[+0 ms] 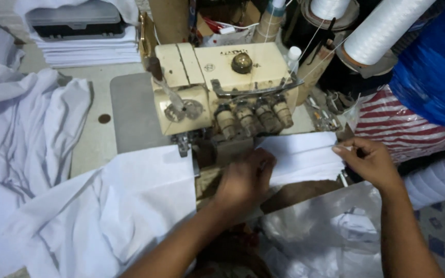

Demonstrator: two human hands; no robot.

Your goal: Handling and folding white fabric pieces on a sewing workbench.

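A cream overlock sewing machine [222,82] stands on the table in the middle of the head view. In front of it lies a folded white cloth strip [305,154]. My left hand [245,180] rests palm down on the strip's left end, just below the machine's front. The strip's right edge is pinched between the fingers of my right hand [369,162]. A larger white fabric piece [145,180] lies under the presser foot [184,144] and spreads down to the left.
Heaped white fabric [21,134] covers the table's left side. A stack of folded white cloth [88,49] sits at the back left. White thread cones [382,28] stand at the back right, beside a blue bag [433,72] and red-striped cloth [403,126]. Clear plastic bag [325,231] below.
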